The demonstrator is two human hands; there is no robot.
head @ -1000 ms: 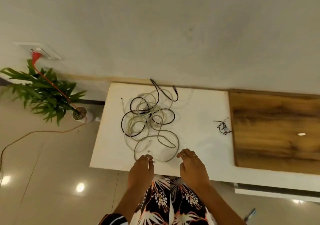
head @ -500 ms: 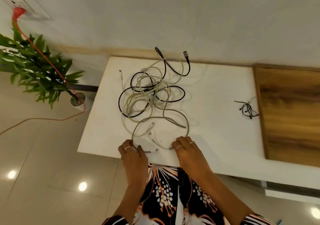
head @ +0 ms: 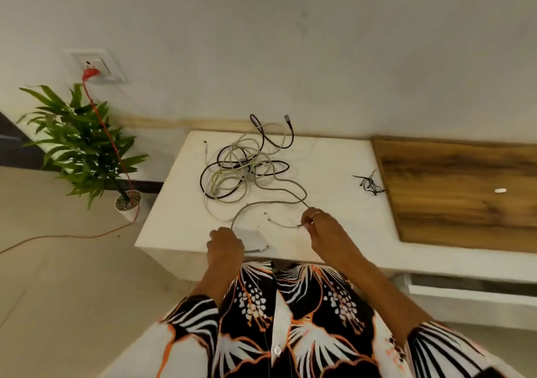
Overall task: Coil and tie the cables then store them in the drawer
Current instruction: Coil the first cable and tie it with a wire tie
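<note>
- The white rectangular table (head: 334, 232) stands against the wall.
- A tangled heap of grey and black cables (head: 244, 168) lies on its far left part.
- 1 long grey cable (head: 279, 199) trails from the heap to both hands.
- The right hand (head: 321, 228) pinches it near its end.
- The left hand (head: 225, 241) grips its other stretch, fingers curled.
- A small bundle of black ties (head: 369, 182) lies well apart, rightward.

Grey and black cables (head: 247, 171) on white table (head: 328, 174); red cord (head: 107, 133).

Before me a plain pale wall (head: 290, 43), beige tiled floor (head: 58, 290), white counter (head: 334, 174), potted plant (head: 78, 142), wooden panel (head: 465, 186).
</note>
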